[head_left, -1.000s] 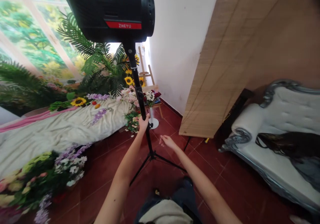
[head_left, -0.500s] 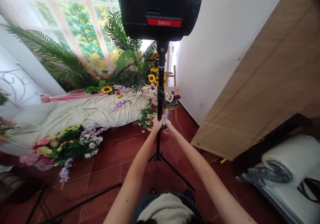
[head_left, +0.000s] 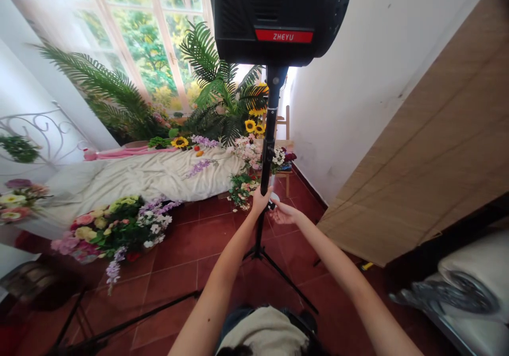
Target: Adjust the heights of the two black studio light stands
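Observation:
A black studio light (head_left: 242, 33) with a red label tops a black light stand (head_left: 267, 162) in front of me. My left hand (head_left: 260, 202) is wrapped around the stand's pole, below its middle joint. At the same height, my right hand (head_left: 284, 214) is on the pole's right side, palm turned up. Its thumb and forefinger are at a small black knob (head_left: 272, 205), which they partly cover. Below my hands the stand's legs (head_left: 286, 280) spread over the floor.
A bed with a cream cover (head_left: 159, 176) stands to the left, with bunches of artificial flowers (head_left: 103, 226) before it. Black tripod legs (head_left: 151, 313) lie low at left. A woven blind (head_left: 397, 186) and carved silver furniture (head_left: 457, 292) are on the right.
The view has swung a little left, so everything sits further right. The pole leans slightly more. My right hand has rolled palm up at the knob; my left hand keeps its hold.

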Action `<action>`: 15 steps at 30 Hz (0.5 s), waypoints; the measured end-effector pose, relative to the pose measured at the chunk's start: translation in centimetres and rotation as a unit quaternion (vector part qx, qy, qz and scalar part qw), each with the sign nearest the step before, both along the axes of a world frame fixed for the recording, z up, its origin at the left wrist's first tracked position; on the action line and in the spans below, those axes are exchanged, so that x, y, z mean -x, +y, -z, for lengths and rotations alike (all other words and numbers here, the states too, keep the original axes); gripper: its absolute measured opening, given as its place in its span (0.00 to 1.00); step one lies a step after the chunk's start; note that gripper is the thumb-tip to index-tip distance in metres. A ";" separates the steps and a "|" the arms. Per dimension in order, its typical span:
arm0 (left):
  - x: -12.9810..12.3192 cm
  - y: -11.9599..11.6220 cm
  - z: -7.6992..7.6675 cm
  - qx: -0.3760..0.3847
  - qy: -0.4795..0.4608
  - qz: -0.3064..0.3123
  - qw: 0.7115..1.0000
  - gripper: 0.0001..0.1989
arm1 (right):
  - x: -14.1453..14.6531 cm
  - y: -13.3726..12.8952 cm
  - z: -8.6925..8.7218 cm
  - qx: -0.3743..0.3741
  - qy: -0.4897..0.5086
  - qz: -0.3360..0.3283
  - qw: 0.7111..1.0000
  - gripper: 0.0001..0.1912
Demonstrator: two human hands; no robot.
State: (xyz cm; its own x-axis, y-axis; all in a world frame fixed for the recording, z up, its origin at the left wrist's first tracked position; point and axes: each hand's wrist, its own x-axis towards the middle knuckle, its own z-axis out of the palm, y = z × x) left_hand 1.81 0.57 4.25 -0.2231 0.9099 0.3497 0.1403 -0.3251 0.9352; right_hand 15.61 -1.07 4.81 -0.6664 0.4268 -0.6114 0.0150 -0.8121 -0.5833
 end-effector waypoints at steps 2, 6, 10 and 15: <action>0.0 0.1 0.1 0.003 -0.002 0.000 1.000 0.17 | 0.1 -0.4 0.3 0.098 0.094 0.055 0.989 0.25; 0.0 0.2 0.4 0.001 -0.008 -0.003 1.000 0.16 | 0.1 -1.3 1.1 0.201 0.215 0.129 0.947 0.21; -0.1 0.5 1.0 0.028 -0.004 -0.033 0.999 0.16 | 0.4 -1.8 1.6 0.179 0.251 0.180 0.934 0.19; -0.6 1.1 1.2 0.061 0.034 -0.067 0.995 0.17 | 0.9 -1.5 1.7 0.055 0.240 0.178 0.953 0.12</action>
